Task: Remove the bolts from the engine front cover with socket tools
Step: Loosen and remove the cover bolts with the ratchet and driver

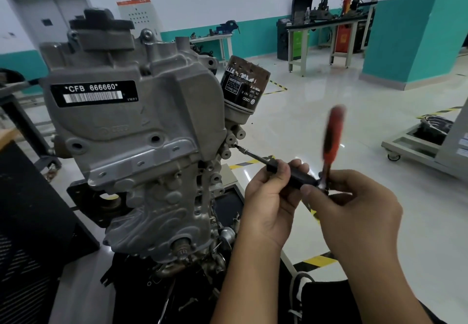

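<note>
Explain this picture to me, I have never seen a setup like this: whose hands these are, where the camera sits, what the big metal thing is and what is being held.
There is one view, from a camera on a person's head, looking down at their own two bare hands. The big grey casting is a car engine on a stand, its front cover facing the camera, with a dark oil filter on its right side. The left hand grips a long black extension bar whose tip meets a bolt boss on the engine's right edge. The right hand holds the head of a ratchet; its orange handle points up and is blurred. Workbenches stand in the background.
</note>
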`<state>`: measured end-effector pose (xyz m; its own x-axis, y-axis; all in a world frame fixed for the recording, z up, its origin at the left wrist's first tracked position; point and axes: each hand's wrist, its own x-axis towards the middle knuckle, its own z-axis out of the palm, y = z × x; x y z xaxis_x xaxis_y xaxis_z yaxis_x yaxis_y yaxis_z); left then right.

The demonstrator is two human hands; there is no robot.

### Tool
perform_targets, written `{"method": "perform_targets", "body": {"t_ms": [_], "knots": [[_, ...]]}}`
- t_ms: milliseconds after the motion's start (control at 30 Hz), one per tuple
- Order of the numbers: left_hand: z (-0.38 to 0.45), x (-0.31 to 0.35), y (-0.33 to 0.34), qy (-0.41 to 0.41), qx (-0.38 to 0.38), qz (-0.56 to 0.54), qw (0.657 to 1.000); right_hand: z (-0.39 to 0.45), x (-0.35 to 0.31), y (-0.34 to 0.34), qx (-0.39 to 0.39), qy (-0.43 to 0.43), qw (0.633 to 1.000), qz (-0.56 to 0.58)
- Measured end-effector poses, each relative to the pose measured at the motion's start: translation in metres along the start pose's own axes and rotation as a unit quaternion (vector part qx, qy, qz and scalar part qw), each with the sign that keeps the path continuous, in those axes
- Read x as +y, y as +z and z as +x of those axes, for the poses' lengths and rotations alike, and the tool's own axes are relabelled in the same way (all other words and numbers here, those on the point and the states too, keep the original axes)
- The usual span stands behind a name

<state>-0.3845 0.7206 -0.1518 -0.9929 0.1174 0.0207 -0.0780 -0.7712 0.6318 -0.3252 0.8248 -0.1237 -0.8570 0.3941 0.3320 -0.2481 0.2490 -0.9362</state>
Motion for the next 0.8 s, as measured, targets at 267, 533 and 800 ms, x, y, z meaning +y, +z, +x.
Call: {"method": "perform_targets", "body": {"t_ms": [267, 533, 800], "knots": [[-0.004, 0.006, -0.007, -0.038, -0.051, -0.041, 0.997, -0.007, 0.002, 0.012, 0.003, 0.078, 0.986, 0.15], [-0.002, 0.008, 0.003, -0.029, -0.022, -0.025, 0.999, -0.009, -0.004, 0.011, 0.032, -0.069, 0.997, -0.024], [-0.004, 0.008, 0.005, -0.014, 0.002, 0.027, 1.0, -0.005, -0.012, 0.005, 0.004, -0.018, 0.998, -0.056]]}}
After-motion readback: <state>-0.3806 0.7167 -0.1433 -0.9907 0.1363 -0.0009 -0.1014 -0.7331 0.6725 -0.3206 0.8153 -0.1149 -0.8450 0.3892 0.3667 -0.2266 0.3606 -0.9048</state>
